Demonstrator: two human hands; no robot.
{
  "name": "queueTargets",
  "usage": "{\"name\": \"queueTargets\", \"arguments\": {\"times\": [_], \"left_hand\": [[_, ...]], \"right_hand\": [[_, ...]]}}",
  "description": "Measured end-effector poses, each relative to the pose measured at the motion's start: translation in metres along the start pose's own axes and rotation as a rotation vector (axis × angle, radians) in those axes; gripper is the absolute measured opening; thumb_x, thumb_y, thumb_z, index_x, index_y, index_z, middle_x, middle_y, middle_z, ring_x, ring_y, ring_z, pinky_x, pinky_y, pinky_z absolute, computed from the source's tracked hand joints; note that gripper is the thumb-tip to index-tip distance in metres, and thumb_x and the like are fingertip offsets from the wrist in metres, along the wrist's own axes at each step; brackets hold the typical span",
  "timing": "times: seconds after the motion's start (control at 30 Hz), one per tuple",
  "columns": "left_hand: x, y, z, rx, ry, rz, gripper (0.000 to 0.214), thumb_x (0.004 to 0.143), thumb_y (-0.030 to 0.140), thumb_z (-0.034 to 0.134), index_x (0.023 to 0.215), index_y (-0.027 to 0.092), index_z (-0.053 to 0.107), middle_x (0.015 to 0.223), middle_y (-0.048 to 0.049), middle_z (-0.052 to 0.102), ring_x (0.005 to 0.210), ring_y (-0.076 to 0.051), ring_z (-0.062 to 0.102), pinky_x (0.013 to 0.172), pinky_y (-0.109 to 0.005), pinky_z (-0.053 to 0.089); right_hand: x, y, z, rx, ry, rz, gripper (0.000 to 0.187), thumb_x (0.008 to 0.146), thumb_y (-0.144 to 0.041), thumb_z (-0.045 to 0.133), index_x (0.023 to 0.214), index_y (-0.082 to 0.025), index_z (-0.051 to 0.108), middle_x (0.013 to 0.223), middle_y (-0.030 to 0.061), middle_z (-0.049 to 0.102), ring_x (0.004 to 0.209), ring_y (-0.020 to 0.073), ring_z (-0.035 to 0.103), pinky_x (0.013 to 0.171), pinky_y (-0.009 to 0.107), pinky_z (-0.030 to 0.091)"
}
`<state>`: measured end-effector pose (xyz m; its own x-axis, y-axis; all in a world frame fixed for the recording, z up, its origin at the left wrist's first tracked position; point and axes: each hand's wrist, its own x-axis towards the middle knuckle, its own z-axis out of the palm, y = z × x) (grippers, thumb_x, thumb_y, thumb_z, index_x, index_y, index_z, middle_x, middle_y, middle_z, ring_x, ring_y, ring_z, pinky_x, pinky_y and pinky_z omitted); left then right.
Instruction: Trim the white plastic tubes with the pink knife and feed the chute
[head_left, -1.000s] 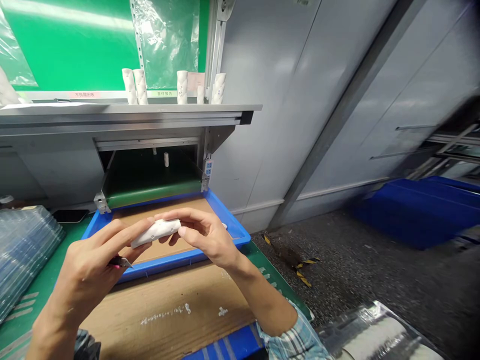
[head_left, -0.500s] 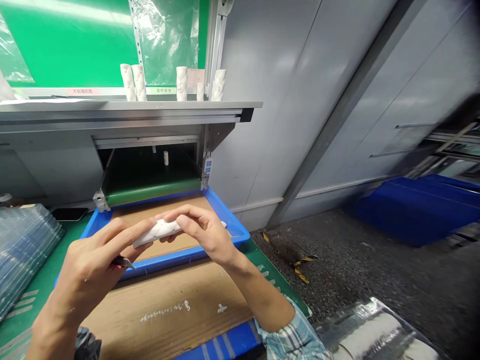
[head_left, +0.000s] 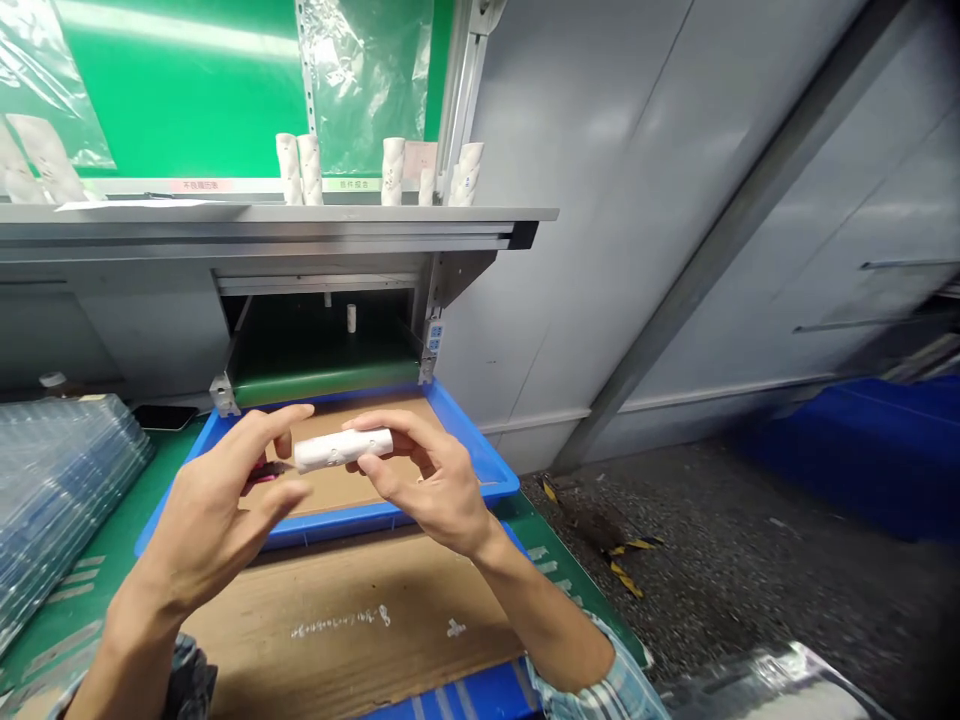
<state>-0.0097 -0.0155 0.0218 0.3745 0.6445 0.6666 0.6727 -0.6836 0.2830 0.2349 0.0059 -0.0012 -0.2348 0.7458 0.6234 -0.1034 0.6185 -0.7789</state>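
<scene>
White tube, one: in my right grip. Dark-and-pink tool, one: in my left grip. Blue tray, brown-bottomed, one: on green tabletop.

Your white cylindrical tube looks matt. From it, the brown flat cardboard sheet at six o'clock looks matt, the ridged clear plastic stack at nine glossy, the long grey metal shelf at twelve smooth.

decent room at 6 o'clock from the white tube over the cardboard, slot at 12 above the conveyor, shelf capping it tho, plastic stack kinda blocks 9
</scene>
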Motion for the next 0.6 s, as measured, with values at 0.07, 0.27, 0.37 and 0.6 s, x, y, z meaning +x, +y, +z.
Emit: {"name": "queueTargets", "arguments": {"times": [0.07,0.27,0.37,0.6], "left_hand": [[-0.001,0.004,0.000,0.033,0.044,0.015,0.039,0.117,0.042,0.045,0.148,0.025,0.061,0.099,0.0006,0.069,0.073,-0.011,0.062,0.070,-0.021,0.049],[-0.005,0.014,0.007,0.265,0.121,0.134,0.024,0.117,0.032,0.052,0.126,0.021,0.071,0.091,0.0012,0.075,0.069,-0.012,0.065,0.067,-0.027,0.041],[-0.005,0.017,0.011,0.400,0.134,0.145,0.028,0.116,0.041,0.054,0.126,0.021,0.071,0.093,-0.0004,0.078,0.071,-0.015,0.070,0.065,-0.031,0.039],[-0.004,0.018,0.015,0.501,0.148,0.154,0.035,0.116,0.046,0.052,0.124,0.019,0.074,0.102,-0.0027,0.084,0.066,-0.015,0.073,0.058,-0.033,0.037]], "right_hand": [[0.000,0.000,-0.001,-0.091,0.029,-0.056,0.021,0.099,-0.029,0.077,0.119,-0.024,0.077,0.113,0.0048,0.082,0.095,0.0192,0.079,0.094,0.036,0.068],[-0.003,0.005,-0.003,-0.304,0.024,-0.145,0.022,0.102,-0.032,0.073,0.123,-0.024,0.075,0.116,0.0073,0.081,0.102,0.0221,0.078,0.092,0.037,0.067],[-0.003,0.006,-0.003,-0.316,0.010,-0.176,0.023,0.103,-0.030,0.073,0.125,-0.024,0.074,0.117,0.0072,0.081,0.104,0.0219,0.078,0.092,0.036,0.067],[-0.004,0.007,-0.002,-0.357,0.011,-0.253,0.025,0.101,-0.021,0.074,0.126,-0.024,0.072,0.116,0.0050,0.082,0.103,0.0198,0.079,0.090,0.033,0.067]]}}
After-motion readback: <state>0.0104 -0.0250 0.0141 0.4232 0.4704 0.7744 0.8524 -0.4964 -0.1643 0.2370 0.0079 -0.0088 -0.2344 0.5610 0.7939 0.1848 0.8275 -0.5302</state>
